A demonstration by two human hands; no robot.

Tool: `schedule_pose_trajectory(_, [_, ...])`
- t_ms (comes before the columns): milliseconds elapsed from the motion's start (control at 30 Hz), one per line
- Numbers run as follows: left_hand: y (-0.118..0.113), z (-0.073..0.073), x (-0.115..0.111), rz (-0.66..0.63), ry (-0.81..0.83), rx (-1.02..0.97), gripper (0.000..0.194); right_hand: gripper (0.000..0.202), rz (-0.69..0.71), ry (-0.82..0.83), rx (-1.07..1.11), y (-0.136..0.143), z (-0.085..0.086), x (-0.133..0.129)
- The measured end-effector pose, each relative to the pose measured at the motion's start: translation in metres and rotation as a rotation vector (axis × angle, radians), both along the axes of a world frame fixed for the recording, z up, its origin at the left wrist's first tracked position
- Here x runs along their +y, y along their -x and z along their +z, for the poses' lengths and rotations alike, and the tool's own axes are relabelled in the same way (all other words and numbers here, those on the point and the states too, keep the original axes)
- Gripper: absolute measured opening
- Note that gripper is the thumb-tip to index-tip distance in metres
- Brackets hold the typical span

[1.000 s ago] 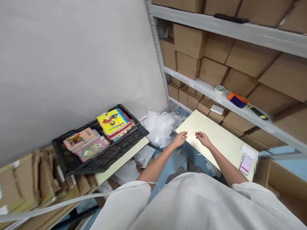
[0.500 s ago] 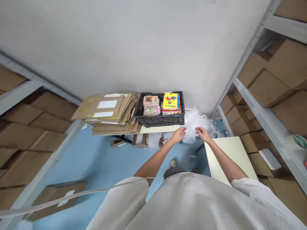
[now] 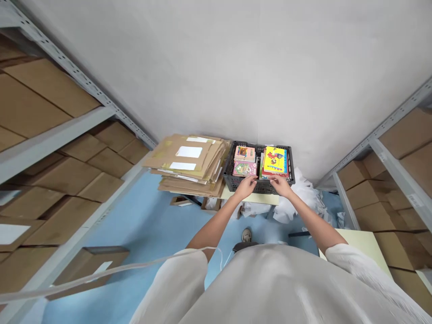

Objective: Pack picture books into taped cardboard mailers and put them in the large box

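Plastic crate (image 3: 265, 186), smooth-covered paper books (image 3: 275, 159), matt cardboard stack (image 3: 165, 157), metal shelving (image 3: 67, 133)

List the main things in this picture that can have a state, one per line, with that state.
Black crate: open-topped, holding books
Yellow book: closed, atop a stack
Pink flowered book: closed, lying flat
Cardboard pile: flattened, stacked unevenly
White heap: loose, crumpled
Shelf boxes: stacked
Left hand: fingers curled at crate's near side; contact unclear
Right hand: likewise
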State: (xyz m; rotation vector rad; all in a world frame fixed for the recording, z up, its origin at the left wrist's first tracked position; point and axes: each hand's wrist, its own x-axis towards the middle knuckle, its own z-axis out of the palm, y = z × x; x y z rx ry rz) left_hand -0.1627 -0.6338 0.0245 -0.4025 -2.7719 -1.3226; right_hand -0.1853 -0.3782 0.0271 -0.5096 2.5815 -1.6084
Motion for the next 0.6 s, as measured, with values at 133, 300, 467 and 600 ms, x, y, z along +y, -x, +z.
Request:
schedule_pose_trajectory(133, [0.044, 0.005, -0.05, 0.012, 0.13, 0.079, 0.041, 0.03, 0.039, -0.151, 0.149, 0.043, 0.012, -0.053])
schedule_pose_trajectory(300, [0.102, 0.015, -0.095, 0.034, 0.419, 0.145, 0.047, 0.035, 0.068, -0.42, 0.218, 0.094, 0.015, -0.107])
schedule_pose_trajectory(467, [0.159, 0.011, -0.107, -0.035, 0.605, 0.087, 0.05, 0.045, 0.095, -0.674, 0.14, 0.129, 0.005, -0.138])
schedule_pose_trajectory(600, [0.183, 0.001, -0.106, -0.097, 0.679, 0.059, 0.056, 0.048, 0.093, -0.743, 0.102, 0.141, -0.001, -0.148])
